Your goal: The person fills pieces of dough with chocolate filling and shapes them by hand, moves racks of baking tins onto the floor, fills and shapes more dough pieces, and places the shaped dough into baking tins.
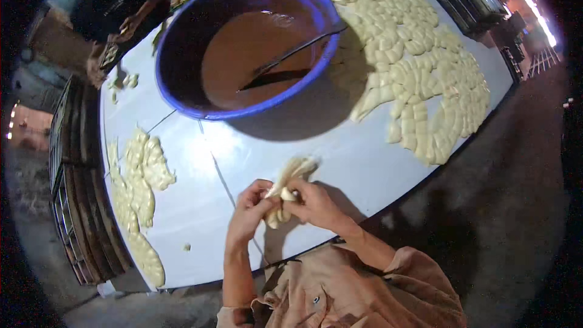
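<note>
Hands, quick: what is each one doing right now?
Left hand: closed on the dough piece.
Right hand: closed on the same dough piece.

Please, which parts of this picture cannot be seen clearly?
Head view only:
- Dough piece: its middle is hidden under the fingers of the left hand and right hand.
- Spoon in the blue bowl: its end is sunk in brown filling.
- Dough pieces: the farthest ones are cut off by the top edge.

food workshop — rows of dough pieces (419, 67) on big table (340, 164), filling tub (249, 42).
</note>
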